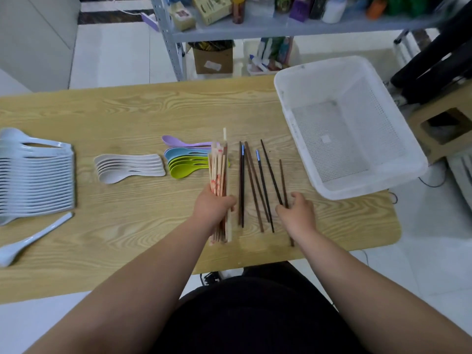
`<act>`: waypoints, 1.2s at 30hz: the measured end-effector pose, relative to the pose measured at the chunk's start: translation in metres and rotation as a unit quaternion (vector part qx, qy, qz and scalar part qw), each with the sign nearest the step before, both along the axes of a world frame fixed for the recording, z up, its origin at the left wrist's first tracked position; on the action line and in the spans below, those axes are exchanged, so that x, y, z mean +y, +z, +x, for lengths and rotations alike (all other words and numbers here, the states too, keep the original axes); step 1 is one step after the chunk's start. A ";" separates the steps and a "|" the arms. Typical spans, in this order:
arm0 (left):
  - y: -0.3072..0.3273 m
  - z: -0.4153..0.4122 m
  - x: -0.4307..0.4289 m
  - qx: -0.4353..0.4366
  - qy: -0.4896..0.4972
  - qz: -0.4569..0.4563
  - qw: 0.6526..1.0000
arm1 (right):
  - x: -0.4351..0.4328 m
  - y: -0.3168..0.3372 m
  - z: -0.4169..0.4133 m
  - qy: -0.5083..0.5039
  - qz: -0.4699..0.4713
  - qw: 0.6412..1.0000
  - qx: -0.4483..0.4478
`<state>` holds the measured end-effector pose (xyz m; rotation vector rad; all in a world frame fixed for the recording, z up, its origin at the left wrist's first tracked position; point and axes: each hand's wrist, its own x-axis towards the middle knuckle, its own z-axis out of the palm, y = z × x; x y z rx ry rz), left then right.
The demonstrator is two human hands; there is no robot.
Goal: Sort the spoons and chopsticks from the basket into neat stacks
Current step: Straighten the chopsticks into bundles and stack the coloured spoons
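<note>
Several loose chopsticks (241,185) may scatter if my right hand (296,210), pinching a brown chopstick (282,175), jostles them while my left hand (213,204) grips the wrapped chopsticks (217,172).

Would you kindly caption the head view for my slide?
Left hand grips wrapped chopsticks; right hand rests on dark chopsticks beside the white basket.

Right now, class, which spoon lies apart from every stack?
The lone white spoon near the table's left front edge, beside the big white stack; every other spoon is nested.
</note>
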<state>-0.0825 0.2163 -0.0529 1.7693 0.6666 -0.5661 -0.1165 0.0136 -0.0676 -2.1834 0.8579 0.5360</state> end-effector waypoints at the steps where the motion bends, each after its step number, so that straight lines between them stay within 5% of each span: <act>1: -0.008 0.000 -0.001 0.007 -0.020 0.033 0.999 | -0.008 -0.007 0.001 0.030 -0.019 0.999 0.023; 5: -0.026 0.003 -0.012 0.024 -0.032 0.080 0.996 | -0.022 -0.025 0.013 0.129 -0.039 0.990 0.028; 12: -0.034 0.024 -0.035 0.013 -0.047 0.103 0.993 | -0.038 -0.028 0.033 0.157 -0.012 0.988 0.005; 18: -0.035 0.036 -0.058 0.030 -0.037 0.054 0.997 | -0.009 -0.027 0.062 0.247 -0.021 0.969 0.003; 23: -0.051 0.042 -0.052 0.045 -0.015 0.022 0.999 | 0.006 -0.032 0.065 0.309 -0.083 0.947 0.011; 32: -0.044 0.035 -0.043 0.045 0.013 0.005 0.999 | 0.023 -0.032 0.071 0.276 -0.149 0.946 0.082; 36: -0.043 0.030 -0.038 0.054 0.022 -0.002 0.998 | 0.023 -0.028 0.068 0.352 -0.236 0.903 0.073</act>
